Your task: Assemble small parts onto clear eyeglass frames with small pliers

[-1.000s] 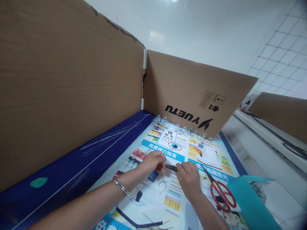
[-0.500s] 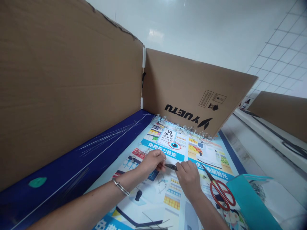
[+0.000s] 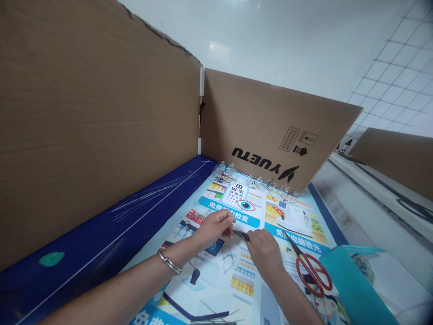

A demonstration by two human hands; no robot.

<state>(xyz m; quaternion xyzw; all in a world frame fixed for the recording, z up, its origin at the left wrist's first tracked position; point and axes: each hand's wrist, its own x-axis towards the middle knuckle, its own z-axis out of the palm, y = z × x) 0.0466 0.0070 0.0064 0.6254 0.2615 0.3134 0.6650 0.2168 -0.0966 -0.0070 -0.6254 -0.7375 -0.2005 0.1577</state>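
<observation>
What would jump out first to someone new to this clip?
The tall cardboard panels dominate, walling the left and far sides, with YUETU printed on the far one. Below them lies a bright poster with an eye chart; at its middle the left hand and right hand both grip a small black piece. Red-handled scissors lie on the poster at lower right.

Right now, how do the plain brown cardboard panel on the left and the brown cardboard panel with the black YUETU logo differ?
The left panel is bare, the logo panel printed. The left panel runs along the blue board, the logo panel behind the poster. Both are brown cardboard.
</observation>
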